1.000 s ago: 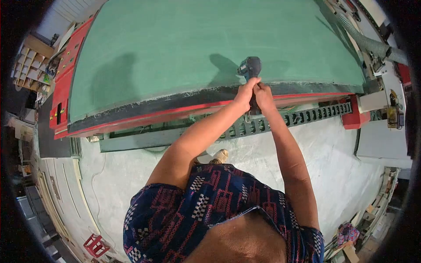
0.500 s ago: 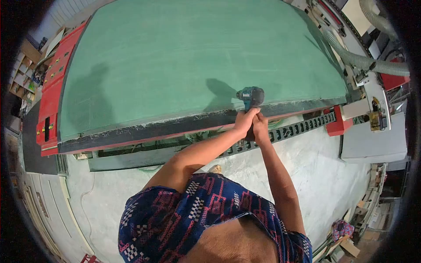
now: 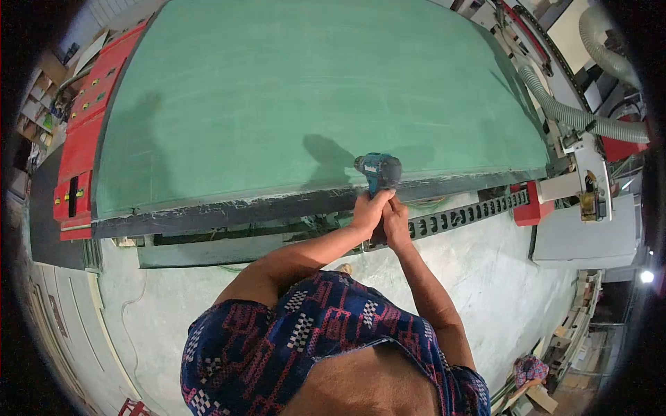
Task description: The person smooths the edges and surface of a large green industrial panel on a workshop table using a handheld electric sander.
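Note:
A teal and black cordless drill [image 3: 381, 168] is held above the near edge of a large green table top [image 3: 277, 104], its chuck pointing left. My left hand [image 3: 369, 210] is closed around the drill's grip just under its body. Close against it, my right hand [image 3: 396, 220] is closed on the lower part of the same drill. The fingers and the drill's base partly hide one another. I cannot make out a bit in the chuck. The drill's shadow falls on the green surface to its left.
The table has a scuffed black front edge [image 3: 263, 208] and a red side panel [image 3: 89, 132] with yellow-marked parts. A black cable chain [image 3: 472, 213] runs below the front edge towards a red bracket [image 3: 533, 204]. At right are a grey ribbed hose [image 3: 583, 121] and a white box [image 3: 590, 239].
In the picture, the drill and both hands have shifted left and a little towards my body. Both hands keep their hold, and the view has tilted slightly.

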A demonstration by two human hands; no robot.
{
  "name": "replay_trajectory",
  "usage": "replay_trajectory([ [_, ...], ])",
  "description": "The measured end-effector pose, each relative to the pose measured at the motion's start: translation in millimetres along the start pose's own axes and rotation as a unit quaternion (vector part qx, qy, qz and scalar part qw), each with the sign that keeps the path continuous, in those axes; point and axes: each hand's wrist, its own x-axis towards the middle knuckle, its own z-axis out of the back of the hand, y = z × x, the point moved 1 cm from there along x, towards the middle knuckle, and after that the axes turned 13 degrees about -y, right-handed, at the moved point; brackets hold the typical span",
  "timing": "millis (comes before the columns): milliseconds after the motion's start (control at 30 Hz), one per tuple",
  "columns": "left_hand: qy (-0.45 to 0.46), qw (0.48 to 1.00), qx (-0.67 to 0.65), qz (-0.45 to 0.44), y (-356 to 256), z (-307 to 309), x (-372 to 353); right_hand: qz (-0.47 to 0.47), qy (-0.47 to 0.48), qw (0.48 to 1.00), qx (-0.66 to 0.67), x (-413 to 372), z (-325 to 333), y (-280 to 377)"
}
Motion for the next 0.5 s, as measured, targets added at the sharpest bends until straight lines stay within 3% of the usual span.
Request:
replay_trajectory([
  [167,0.007,1.0,-0.017,-0.001,0,7,5,-0.008,-0.001,1.0,0.0,-1,-10,-1],
  [367,0.034,0.997,-0.023,0.068,2,12,8,-0.041,0.012,0.999,0.018,-5,-11,1],
  [500,0.022,0.998,-0.033,0.055,-10,11,-1,-0.009,0.011,1.0,0.006,-2,-12,-7],
])
